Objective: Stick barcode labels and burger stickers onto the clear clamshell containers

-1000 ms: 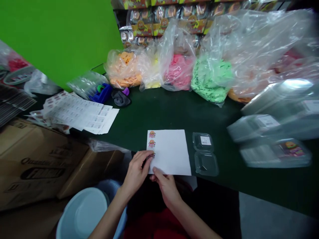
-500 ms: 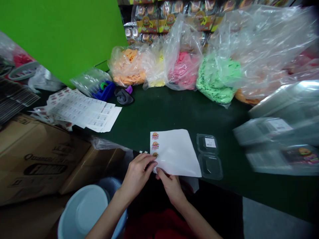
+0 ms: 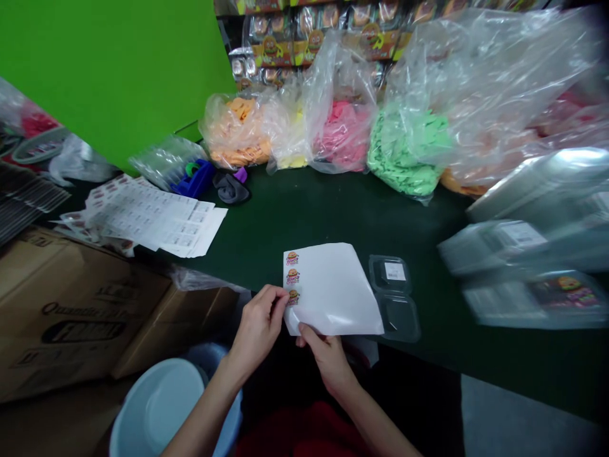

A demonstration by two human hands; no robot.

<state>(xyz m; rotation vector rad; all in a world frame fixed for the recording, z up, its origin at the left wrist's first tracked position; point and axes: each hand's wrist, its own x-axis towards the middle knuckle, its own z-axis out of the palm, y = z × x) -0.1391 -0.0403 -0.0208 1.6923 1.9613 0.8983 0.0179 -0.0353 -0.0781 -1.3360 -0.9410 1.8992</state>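
Observation:
A white sticker sheet [image 3: 333,285] lies partly over the green table's front edge, its lower edge towards me. Three burger stickers [image 3: 292,277] run down its left side; the rest of its face is blank. My left hand [image 3: 259,320] is closed, thumb and forefinger pinched at the left edge of the lowest sticker. My right hand [image 3: 326,358] grips the sheet's bottom edge, thumb on top and fingers underneath. Just right of the sheet lies an opened clear plastic clamshell box [image 3: 392,275] with a white label on its upper half.
Clear boxes [image 3: 518,285] are stacked at right, blurred. Bags of orange [image 3: 242,146], pink [image 3: 340,136] and green pieces [image 3: 404,152] line the back. Label sheets [image 3: 152,216] and a blue tape dispenser [image 3: 195,179] lie left. Cartons [image 3: 71,311] and a basin [image 3: 157,403] stand below.
My left hand has moved slightly up and left, uncovering more of the lowest burger sticker. My right hand keeps its hold on the sheet. The view has shifted a little.

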